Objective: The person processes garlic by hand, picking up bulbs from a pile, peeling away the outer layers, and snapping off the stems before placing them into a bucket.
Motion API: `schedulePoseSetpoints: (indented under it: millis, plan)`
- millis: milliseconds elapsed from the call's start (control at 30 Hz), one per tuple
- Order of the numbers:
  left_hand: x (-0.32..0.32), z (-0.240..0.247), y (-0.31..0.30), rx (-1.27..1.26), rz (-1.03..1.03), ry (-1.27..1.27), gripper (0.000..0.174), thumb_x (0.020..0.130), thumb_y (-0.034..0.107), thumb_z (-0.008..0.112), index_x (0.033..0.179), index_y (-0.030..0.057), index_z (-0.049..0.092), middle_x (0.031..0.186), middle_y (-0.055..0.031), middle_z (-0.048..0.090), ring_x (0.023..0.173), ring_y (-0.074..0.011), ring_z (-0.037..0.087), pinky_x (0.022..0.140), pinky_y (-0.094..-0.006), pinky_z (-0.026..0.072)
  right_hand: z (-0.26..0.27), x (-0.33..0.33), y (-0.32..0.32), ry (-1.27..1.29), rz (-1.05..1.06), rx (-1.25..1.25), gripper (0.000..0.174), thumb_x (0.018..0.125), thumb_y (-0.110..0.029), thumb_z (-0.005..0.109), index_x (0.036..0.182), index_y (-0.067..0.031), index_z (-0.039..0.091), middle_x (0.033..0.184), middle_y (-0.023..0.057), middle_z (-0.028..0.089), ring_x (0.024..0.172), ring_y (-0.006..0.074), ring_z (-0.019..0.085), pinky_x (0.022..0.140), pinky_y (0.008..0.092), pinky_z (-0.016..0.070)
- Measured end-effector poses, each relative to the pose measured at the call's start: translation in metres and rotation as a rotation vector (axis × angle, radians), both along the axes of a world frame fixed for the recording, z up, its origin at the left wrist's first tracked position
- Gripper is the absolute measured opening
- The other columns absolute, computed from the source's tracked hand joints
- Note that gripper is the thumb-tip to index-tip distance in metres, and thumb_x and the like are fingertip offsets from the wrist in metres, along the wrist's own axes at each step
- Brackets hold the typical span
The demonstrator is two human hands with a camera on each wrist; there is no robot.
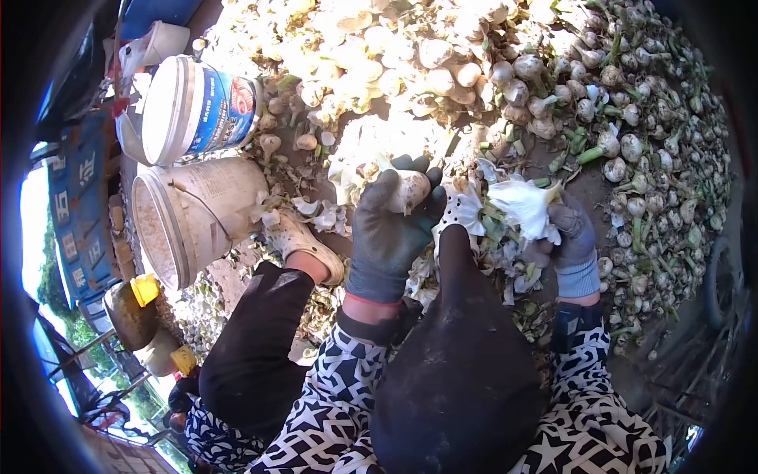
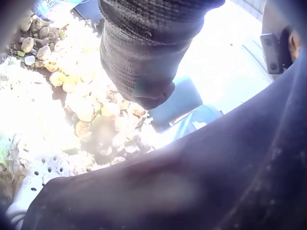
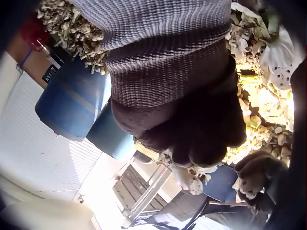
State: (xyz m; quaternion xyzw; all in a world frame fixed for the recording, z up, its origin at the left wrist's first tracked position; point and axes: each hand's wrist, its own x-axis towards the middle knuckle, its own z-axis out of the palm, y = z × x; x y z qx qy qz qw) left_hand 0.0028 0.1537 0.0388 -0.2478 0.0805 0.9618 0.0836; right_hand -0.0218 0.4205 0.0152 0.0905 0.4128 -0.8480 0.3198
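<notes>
My left hand (image 1: 387, 245), in a dark-coated glove, grips a dirt-stained garlic bulb (image 1: 412, 192) with its fingers curled round it. Over on the right, my gloved right hand (image 1: 572, 237) pinches a flared bunch of white papery garlic skin (image 1: 525, 207). From the right wrist, the curled right hand (image 3: 187, 124) shows with pale garlic material (image 3: 184, 177) sticking out below its fingers. The left hand's bulb (image 3: 250, 186) appears beyond it. In the left wrist view, the left hand (image 2: 153, 91) hides what it holds.
A large heap of garlic bulbs (image 1: 663, 158) spreads across the back and right. A labelled bucket (image 1: 225, 107) and a tipped white bucket (image 1: 229, 197) lie at left. Loose skins (image 1: 525, 280) litter the ground around my white clogs (image 1: 304, 241). Another person's patterned sleeve (image 1: 217, 430) shows at lower left.
</notes>
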Motion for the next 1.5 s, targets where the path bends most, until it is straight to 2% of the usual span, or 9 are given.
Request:
schedulePoseSetpoints:
  millis: [100, 367, 500, 667, 800, 933, 1133, 1300, 1500]
  plan:
    - [-0.002, 0.012, 0.009, -0.156, 0.072, -0.135, 0.028, 0.090, 0.030, 0.062, 0.104, 0.0057, 0.061, 0.123, -0.0150, 0.056, 0.113, -0.0294, 0.054, 0.092, -0.0429, 0.0478, -0.019, 0.017, -0.020, 0.959, 0.684, 1.483, 0.061, 0.080, -0.053, 0.069, 0.119, -0.0081, 0.058, 0.069, 0.0100, 0.063, 0.059, 0.0186, 0.065, 0.054, 0.0319, 0.0510]
    - [0.002, -0.002, 0.019, -1.781, -0.091, 0.656, 0.036, 0.090, 0.005, 0.060, 0.125, 0.0123, 0.055, 0.129, -0.0148, 0.050, 0.114, -0.0264, 0.054, 0.095, -0.0408, 0.0482, 0.043, -0.026, -0.085, 0.758, 0.459, 0.921, 0.044, 0.079, -0.049, 0.073, 0.086, -0.0070, 0.066, 0.060, 0.0089, 0.059, 0.059, 0.0162, 0.061, 0.058, 0.0315, 0.0479]
    - [0.007, 0.004, 0.025, -1.291, 0.015, 0.374, 0.018, 0.095, 0.011, 0.055, 0.111, 0.0023, 0.054, 0.113, -0.0124, 0.058, 0.100, -0.0184, 0.059, 0.082, -0.0294, 0.0505, 0.040, -0.032, -0.091, 0.558, 0.512, 0.690, 0.031, 0.089, -0.035, 0.067, 0.083, -0.0049, 0.067, 0.058, 0.0072, 0.058, 0.056, 0.0095, 0.048, 0.056, 0.0293, 0.0438]
    - [0.007, 0.018, 0.026, -1.752, -0.117, 0.447, 0.022, 0.092, 0.009, 0.060, 0.112, 0.0022, 0.054, 0.109, -0.0121, 0.060, 0.098, -0.0193, 0.061, 0.082, -0.0296, 0.0511, 0.043, -0.025, -0.081, 0.312, 0.461, 0.509, 0.026, 0.092, -0.028, 0.063, 0.084, -0.0045, 0.067, 0.058, 0.0044, 0.056, 0.057, 0.0088, 0.051, 0.056, 0.0293, 0.0444]
    - [-0.002, 0.022, 0.027, -0.828, -0.084, 0.103, 0.017, 0.091, 0.027, 0.061, 0.092, 0.0106, 0.064, 0.106, -0.0075, 0.067, 0.116, -0.0276, 0.056, 0.097, -0.0482, 0.0434, 0.015, -0.009, -0.065, 0.112, 0.362, 0.612, 0.021, 0.092, -0.025, 0.061, 0.085, -0.0063, 0.067, 0.061, 0.0062, 0.059, 0.060, 0.0148, 0.060, 0.058, 0.0310, 0.0469]
    - [-0.006, 0.012, 0.000, 0.038, 0.165, -0.051, 0.024, 0.094, 0.029, 0.050, 0.098, 0.0115, 0.065, 0.115, -0.0092, 0.065, 0.126, -0.0291, 0.049, 0.105, -0.0546, 0.0341, -0.054, 0.034, -0.032, 0.676, 0.659, 1.229, 0.021, 0.087, -0.030, 0.062, 0.089, -0.0100, 0.068, 0.072, 0.0108, 0.066, 0.071, 0.0315, 0.065, 0.064, 0.0391, 0.0498]
    - [-0.008, 0.021, -0.016, -0.030, 0.299, -0.243, 0.019, 0.088, 0.022, 0.057, 0.099, 0.0080, 0.064, 0.107, -0.0120, 0.066, 0.116, -0.0335, 0.055, 0.104, -0.0607, 0.0333, -0.032, 0.019, -0.032, 0.740, 0.527, 1.219, 0.023, 0.086, -0.030, 0.058, 0.098, -0.0135, 0.067, 0.085, 0.0152, 0.067, 0.084, 0.0331, 0.065, 0.075, 0.0420, 0.0503]
    - [0.014, 0.084, -0.199, -0.201, 0.629, 0.340, 0.048, 0.087, 0.014, 0.045, 0.129, -0.0098, 0.046, 0.133, -0.0247, 0.051, 0.128, -0.0399, 0.044, 0.112, -0.0552, 0.0302, -0.057, -0.024, 0.008, 0.442, 0.391, 1.426, 0.041, 0.084, -0.048, 0.064, 0.107, -0.0140, 0.065, 0.087, 0.0136, 0.069, 0.083, 0.0327, 0.066, 0.074, 0.0411, 0.0516]
    - [0.046, 0.085, -0.209, -0.589, 0.532, 0.112, 0.074, 0.093, 0.042, 0.049, 0.144, -0.0057, 0.025, 0.150, -0.0236, 0.029, 0.137, -0.0356, 0.032, 0.112, -0.0509, 0.0283, -0.100, -0.133, 0.033, 0.328, 0.262, 1.707, 0.067, 0.078, -0.059, 0.066, 0.121, -0.0081, 0.057, 0.109, 0.0157, 0.064, 0.100, 0.0327, 0.064, 0.082, 0.0437, 0.0511]
